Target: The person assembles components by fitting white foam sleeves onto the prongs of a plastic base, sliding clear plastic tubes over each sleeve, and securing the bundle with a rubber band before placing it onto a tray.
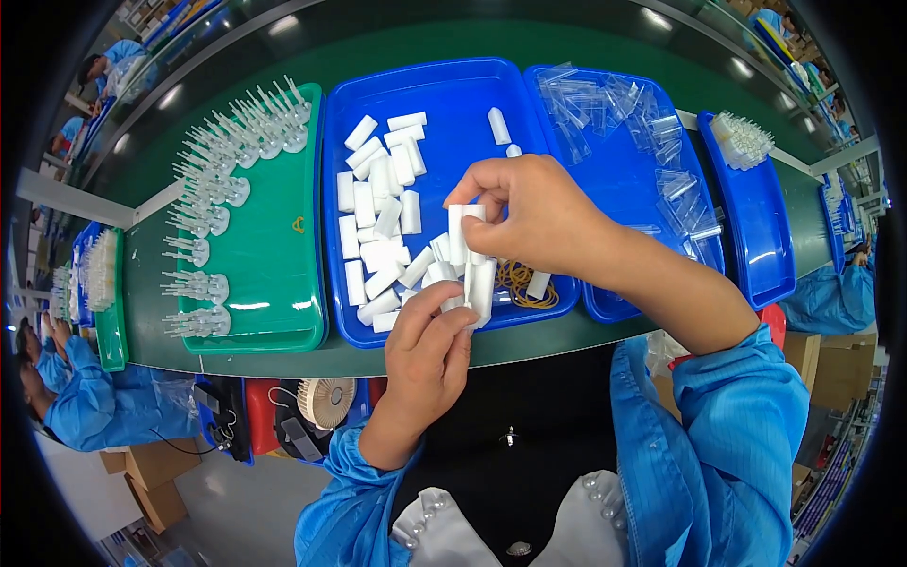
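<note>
My right hand [543, 210] is closed, thumb and fingers pinching a short white block [457, 234] above the near edge of the middle blue tray [444, 80]. Just below it, my left hand [423, 350] is closed on a thin white stick [468, 283] that stands upright, its top close under the right hand's block. Whether stick and block touch is hard to make out. More white blocks [385, 219] lie in a loose heap in the tray, some right behind my left fingers. Yellow rubber bands [524, 286] lie beneath my right wrist.
To the left, a green tray [255, 321] holds rows of clear pieces with thin white prongs [203, 288]. A blue tray [614, 175] on the right has clear plastic sleeves [675, 189]; another blue tray [761, 241] stands beyond. A small fan [326, 402] sits below the table edge. Other people work at both sides.
</note>
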Available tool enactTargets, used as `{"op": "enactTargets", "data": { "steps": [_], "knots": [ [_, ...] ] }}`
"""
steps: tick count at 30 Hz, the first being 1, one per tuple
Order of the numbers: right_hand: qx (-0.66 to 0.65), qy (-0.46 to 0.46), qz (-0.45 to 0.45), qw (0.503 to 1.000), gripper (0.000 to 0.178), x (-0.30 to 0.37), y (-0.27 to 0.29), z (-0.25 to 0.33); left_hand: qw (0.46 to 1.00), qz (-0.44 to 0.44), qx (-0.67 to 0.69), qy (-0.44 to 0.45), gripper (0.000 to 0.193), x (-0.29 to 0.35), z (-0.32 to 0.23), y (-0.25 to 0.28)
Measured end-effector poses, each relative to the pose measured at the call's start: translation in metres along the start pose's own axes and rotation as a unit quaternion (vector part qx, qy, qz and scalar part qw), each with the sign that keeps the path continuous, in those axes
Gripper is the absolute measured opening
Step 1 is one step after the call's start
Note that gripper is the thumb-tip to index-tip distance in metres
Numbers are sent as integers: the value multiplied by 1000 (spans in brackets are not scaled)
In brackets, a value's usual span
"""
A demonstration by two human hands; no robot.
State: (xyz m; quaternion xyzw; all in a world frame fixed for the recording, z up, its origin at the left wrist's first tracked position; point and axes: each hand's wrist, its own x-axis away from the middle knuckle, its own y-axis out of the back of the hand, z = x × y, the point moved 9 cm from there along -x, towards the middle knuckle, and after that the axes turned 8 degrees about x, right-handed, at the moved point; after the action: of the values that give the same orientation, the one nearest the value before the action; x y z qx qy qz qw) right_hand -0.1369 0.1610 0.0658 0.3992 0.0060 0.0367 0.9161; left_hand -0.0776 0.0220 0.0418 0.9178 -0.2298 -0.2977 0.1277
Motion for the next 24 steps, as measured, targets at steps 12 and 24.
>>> {"op": "enactTargets", "data": {
  "steps": [12,24],
  "knots": [
    [-54,-12,-47,997,18,11,1,-14,1000,-6,10,2,26,1,0,-1],
    [-16,18,-115,993,16,20,10,-10,1000,-12,18,-4,28,2,-3,-3]
  ]
}}
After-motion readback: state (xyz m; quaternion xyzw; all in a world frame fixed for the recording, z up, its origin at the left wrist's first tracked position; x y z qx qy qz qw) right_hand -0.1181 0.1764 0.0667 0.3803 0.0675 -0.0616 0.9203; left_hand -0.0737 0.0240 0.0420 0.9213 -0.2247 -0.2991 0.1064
